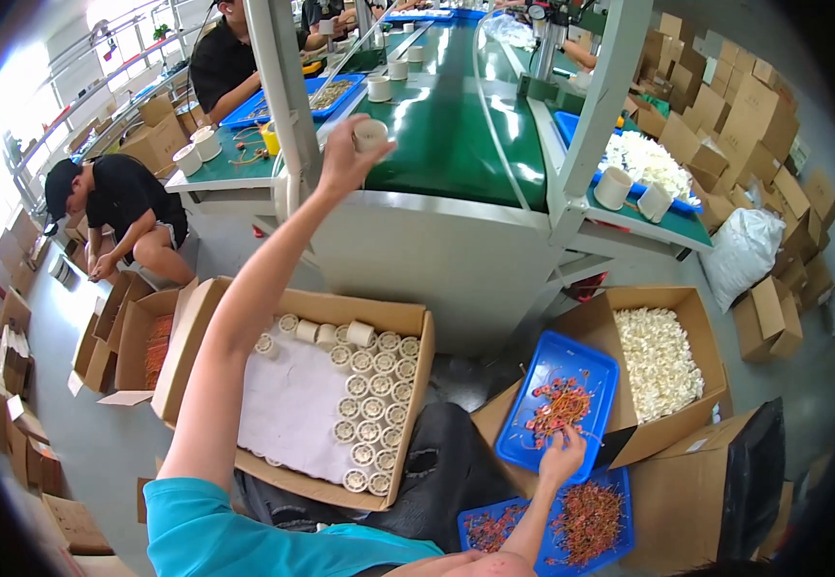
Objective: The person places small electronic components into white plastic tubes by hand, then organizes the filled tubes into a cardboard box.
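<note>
My left hand [345, 159] is stretched up to the near end of the green conveyor belt [446, 144] and grips a small white spool [371, 134] at the belt's edge. My right hand [561, 457] reaches down into a blue tray [590, 361] and its fingers are on a tangle of red and orange wire pieces [557, 409]. A second blue tray [619, 543] with more red wire pieces lies just below it. An open cardboard box [408, 322] between my arms holds several rows of white spools [374, 413] on a white sheet.
A cardboard box of white plastic parts [660, 361] stands right of the tray. Two people [124, 207] work at the left, one crouching by boxes. Cups [613, 188] and a blue tray of white parts sit on the table's right end. Stacked cartons [744, 106] fill the far right.
</note>
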A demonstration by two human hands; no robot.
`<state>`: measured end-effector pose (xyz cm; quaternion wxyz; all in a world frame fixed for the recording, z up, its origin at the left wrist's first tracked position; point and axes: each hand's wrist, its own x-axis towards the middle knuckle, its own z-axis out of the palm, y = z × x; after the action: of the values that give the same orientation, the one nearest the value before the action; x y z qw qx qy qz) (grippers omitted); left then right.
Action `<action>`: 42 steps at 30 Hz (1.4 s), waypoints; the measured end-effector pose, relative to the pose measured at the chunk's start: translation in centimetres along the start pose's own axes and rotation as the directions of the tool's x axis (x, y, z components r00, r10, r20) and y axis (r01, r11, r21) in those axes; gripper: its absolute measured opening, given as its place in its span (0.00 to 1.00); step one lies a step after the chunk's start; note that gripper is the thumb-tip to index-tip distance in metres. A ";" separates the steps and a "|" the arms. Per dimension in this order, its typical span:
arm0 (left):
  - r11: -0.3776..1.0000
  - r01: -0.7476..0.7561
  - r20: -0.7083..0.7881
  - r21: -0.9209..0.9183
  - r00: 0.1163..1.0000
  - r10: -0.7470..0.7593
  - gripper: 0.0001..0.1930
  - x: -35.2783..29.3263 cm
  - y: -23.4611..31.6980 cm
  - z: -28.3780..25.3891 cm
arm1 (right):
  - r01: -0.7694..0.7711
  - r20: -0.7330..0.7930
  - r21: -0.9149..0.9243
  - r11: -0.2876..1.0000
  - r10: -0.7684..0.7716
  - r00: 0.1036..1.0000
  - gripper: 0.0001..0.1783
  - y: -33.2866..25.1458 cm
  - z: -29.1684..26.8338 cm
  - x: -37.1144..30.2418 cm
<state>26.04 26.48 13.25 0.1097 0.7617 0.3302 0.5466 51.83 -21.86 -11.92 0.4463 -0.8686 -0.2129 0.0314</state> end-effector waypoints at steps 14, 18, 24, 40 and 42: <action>0.856 -0.336 -0.114 0.392 0.906 0.408 0.30 -3.2 -0.2 1.8 | 0.090 0.008 -0.170 0.981 -0.090 0.996 0.19 6.9 3.5 2.3; 0.891 -0.328 -0.040 0.313 0.933 0.357 0.29 -20.4 -1.1 -1.2 | 0.116 -0.052 -0.115 0.987 -0.123 0.991 0.12 7.0 4.1 2.3; 0.773 0.204 0.166 0.600 0.914 -0.370 0.32 -41.3 -14.8 -8.3 | 0.086 0.005 -0.036 0.996 -0.085 0.996 0.09 4.5 5.6 1.6; 0.712 0.187 0.372 0.677 0.747 -0.551 0.23 -41.0 -14.1 -4.3 | 0.168 -0.070 -0.113 0.979 -0.177 0.982 0.24 3.1 1.8 0.3; 0.701 0.107 0.363 0.705 0.795 -0.486 0.21 -41.0 -14.1 -4.0 | 0.188 -0.069 -0.188 0.964 -0.204 0.977 0.21 2.4 0.5 1.0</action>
<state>9.43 10.90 -23.85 0.0133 0.8027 0.5794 0.1407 53.38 -22.31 -13.94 0.3756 -0.8807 -0.2799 -0.0706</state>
